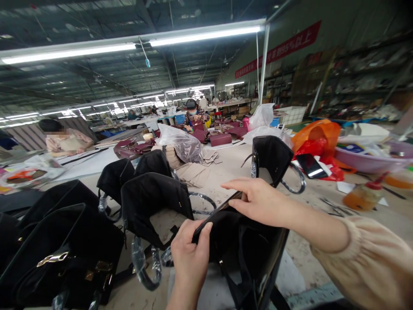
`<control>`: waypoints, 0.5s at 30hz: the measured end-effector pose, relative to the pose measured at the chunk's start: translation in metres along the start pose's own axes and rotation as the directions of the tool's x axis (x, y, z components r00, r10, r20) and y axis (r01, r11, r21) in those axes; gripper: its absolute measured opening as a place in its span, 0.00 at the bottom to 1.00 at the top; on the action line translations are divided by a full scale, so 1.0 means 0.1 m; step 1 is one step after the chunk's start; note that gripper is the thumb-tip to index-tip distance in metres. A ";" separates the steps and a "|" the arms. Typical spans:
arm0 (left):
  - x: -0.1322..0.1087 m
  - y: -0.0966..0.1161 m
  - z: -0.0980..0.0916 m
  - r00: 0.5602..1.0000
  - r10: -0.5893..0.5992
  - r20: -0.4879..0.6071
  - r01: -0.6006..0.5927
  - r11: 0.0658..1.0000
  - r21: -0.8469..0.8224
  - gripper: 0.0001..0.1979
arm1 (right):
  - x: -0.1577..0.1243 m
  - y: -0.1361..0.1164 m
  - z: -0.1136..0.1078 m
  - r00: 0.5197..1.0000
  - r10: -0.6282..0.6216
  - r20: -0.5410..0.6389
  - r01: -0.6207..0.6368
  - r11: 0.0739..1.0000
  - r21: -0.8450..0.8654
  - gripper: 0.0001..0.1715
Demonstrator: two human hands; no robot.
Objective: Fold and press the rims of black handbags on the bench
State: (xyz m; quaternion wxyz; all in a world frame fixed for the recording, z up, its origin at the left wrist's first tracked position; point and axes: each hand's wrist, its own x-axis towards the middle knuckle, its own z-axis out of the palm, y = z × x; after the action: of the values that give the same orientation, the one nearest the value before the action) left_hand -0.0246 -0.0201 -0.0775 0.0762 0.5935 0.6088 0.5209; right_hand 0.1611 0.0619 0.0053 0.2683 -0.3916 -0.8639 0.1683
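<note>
A black handbag (254,241) with its mouth facing up is right in front of me, its dark lining and inner straps showing. My left hand (192,247) pinches the bag's rim at the left corner, thumb on the inner side. Over the far rim lies my right hand (261,201), its fingers stretched out and apart, with the edge of the bag passing beneath them. Just left of my left hand stands another black handbag (155,193), open at the top, its handles wrapped in clear plastic. A smaller black bag (274,157) stands beyond my right hand.
More black bags (64,241) with gold-coloured hardware crowd the left. At right are scissors (334,207), a bottle of amber liquid (364,196), a phone (311,165) and a purple basin (371,157). Card pieces (193,174) lie mid-table. A co-worker (67,140) sits at far left.
</note>
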 end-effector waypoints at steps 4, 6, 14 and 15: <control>0.00 -0.02 0.00 1.000 0.022 -0.005 -0.022 1.000 -0.003 0.10 | 0.08 0.00 0.09 0.991 0.007 0.132 -0.007 1.000 -0.006 0.20; 0.00 -0.03 0.00 1.000 0.026 -0.010 -0.026 1.000 -0.006 0.09 | 0.09 -0.02 0.10 0.986 -0.003 0.168 0.003 1.000 -0.003 0.19; -0.01 -0.05 0.02 1.000 0.026 0.017 -0.026 1.000 -0.014 0.09 | 0.17 0.01 0.10 0.962 0.096 0.256 -0.110 0.993 0.040 0.15; -0.01 -0.05 0.02 1.000 0.025 0.017 -0.024 1.000 -0.016 0.09 | 0.18 0.02 0.09 0.955 0.117 0.273 -0.136 0.989 0.052 0.15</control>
State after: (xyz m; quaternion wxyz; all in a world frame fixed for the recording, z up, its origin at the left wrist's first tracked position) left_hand -0.0258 -0.0188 -0.0827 0.0796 0.6047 0.5967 0.5214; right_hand 0.1471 0.0762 0.0026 0.1505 -0.4100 -0.8590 0.2671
